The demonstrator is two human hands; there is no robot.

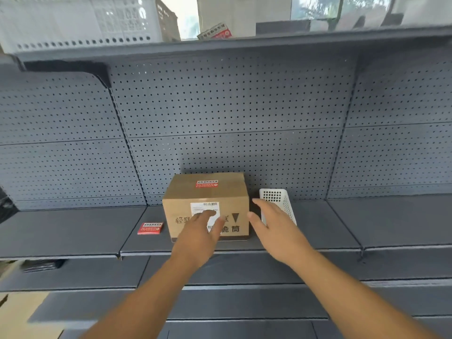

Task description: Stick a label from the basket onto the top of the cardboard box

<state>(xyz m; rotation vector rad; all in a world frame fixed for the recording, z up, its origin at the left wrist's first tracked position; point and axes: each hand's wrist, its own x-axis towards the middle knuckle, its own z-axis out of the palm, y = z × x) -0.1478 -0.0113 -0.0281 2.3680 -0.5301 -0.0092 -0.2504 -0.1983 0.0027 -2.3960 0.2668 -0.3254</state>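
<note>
A brown cardboard box (186,192) stands on the grey shelf (73,231), near the pegboard back. A red and white label (207,184) is stuck flat on its top. A white shipping sticker (204,207) is on its front face. My left hand (198,234) is spread open in front of the box's front face, holding nothing. My right hand (271,226) is open just right of the box, in front of a small white plastic basket (277,195). The basket's inside is hidden from me.
A stack of red labels (150,228) lies on the shelf left of the box. A large white crate (73,20) sits on the upper shelf (244,45), with another red label (215,31) beside it. Lower shelves lie under my arms.
</note>
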